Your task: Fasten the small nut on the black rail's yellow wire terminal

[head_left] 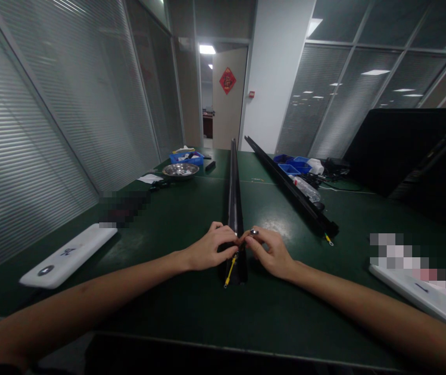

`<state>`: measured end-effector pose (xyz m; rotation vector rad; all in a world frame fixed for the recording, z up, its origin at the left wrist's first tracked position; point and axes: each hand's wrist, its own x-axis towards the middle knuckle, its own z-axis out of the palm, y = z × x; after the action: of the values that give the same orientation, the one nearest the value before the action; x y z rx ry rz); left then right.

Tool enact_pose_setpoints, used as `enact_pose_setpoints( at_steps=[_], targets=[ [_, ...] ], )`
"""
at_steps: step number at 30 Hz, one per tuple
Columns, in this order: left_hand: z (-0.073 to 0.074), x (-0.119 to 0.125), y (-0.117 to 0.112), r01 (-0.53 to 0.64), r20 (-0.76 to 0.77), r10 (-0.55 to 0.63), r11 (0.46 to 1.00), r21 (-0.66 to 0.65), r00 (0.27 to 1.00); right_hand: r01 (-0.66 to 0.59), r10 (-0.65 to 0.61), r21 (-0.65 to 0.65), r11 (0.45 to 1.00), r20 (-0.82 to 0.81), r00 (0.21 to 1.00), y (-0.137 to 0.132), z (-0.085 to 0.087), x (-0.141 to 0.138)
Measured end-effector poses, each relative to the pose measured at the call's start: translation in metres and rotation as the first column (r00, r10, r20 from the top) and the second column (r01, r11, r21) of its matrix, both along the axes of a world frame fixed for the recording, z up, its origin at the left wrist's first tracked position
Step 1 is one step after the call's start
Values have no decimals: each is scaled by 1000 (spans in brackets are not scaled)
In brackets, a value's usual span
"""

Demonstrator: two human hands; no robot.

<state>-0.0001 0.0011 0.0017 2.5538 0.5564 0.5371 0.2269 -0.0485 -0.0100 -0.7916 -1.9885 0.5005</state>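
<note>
A long black metal channel [232,192] lies lengthwise on the green table, its near end in front of me. Over that end, my left hand [215,247] has its thumb and fingers pinched together from the left side. My right hand [269,250], with a ring on one finger, pinches from the right, its fingertips almost meeting the left ones. What lies between the fingertips is too small and covered to make out. Just below them a short yellow wire [230,273] with a ring terminal hangs over the channel's near end.
A second black channel [285,179] with a yellow wire lies to the right. Blue bins [295,165] and a plastic bottle [307,188] stand beside it. At the back left are a metal bowl [181,171] and a blue basket [187,158]. White devices [70,255] flank both sides.
</note>
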Motion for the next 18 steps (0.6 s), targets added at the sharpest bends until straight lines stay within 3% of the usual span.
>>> enact_pose_setpoints(
  at_steps=[6,14,18],
  targets=[
    [1,0,0,8,-4,-8,1000,-4,1000,56,-56,9,998,15,998,0,-1,-3],
    [-1,0,1,-1,-3,1,1000,2,1000,-22,22,-18,1000,-2,1000,0,1,-1],
    [-1,-1,1,-4,5,4,1000,5,1000,5,-5,7,1000,4,1000,-1,1,0]
  ],
)
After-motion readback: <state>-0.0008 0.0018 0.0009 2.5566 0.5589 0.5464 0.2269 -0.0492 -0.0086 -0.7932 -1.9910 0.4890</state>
